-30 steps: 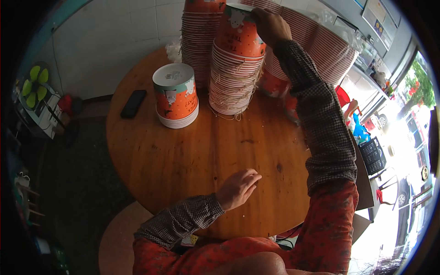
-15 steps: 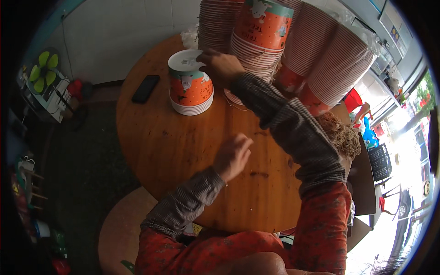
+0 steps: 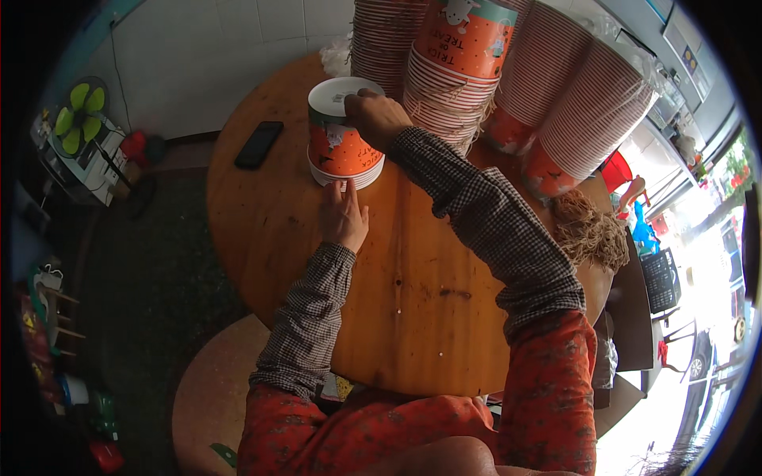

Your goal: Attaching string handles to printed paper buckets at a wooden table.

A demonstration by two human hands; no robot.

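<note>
A short stack of orange paper buckets [image 3: 337,151] stands upside down on the wooden table, with a teal band near its white top and several white rims at the bottom. My right hand [image 3: 379,117] is closed at the right edge of the upturned base, its fingers curled over it; some fingertips are hidden. Against the stack's near side lies my left hand [image 3: 344,220], fingers stretched up to the lower rims. Just right of it rises a taller stack of matching buckets [image 3: 460,47] with twine hanging between the rims.
A black phone [image 3: 259,145] lies left of the short stack. More tall bucket stacks [image 3: 591,111], some in clear plastic, lean at the back right. A bundle of tan twine [image 3: 589,232] rests at the table's right edge. A green-bladed fan [image 3: 79,119] stands far left.
My left hand has moved forward and left from mid-table to the short stack's lower rims. My right hand stays at its top edge. The whole view has shifted slightly.
</note>
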